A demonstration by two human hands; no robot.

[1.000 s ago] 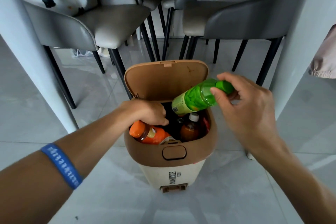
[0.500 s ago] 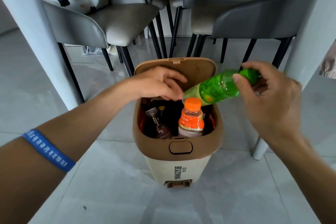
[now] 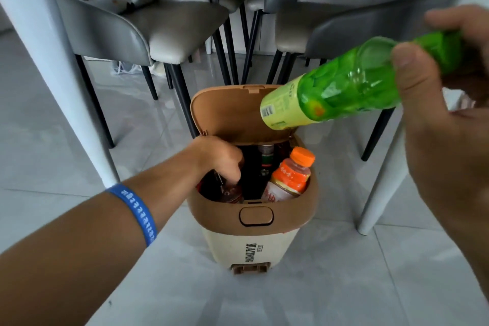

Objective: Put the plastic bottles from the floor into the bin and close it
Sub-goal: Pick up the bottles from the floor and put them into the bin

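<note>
Overhead, my right hand [image 3: 447, 124] grasps the green bottle [image 3: 346, 85] at its cap end; its long axis runs from 2 o'clock down to 8 o'clock, base aimed at the open bin [image 3: 251, 222], hovering above the raised lid [image 3: 230, 114]. My left hand [image 3: 219, 156], wearing a blue wristband [image 3: 137, 212], reaches into the bin, fingers curled around a dark bottle [image 3: 230, 190]. An orange-capped bottle [image 3: 291, 177] stands tilted inside at 3 o'clock. Bin front reads "HUAXINONG".

The left hand [image 3: 221, 157] is now reaching down into the bin [image 3: 254, 219], while the right hand [image 3: 447, 124] is lifting the green bottle [image 3: 341, 85] higher
</note>
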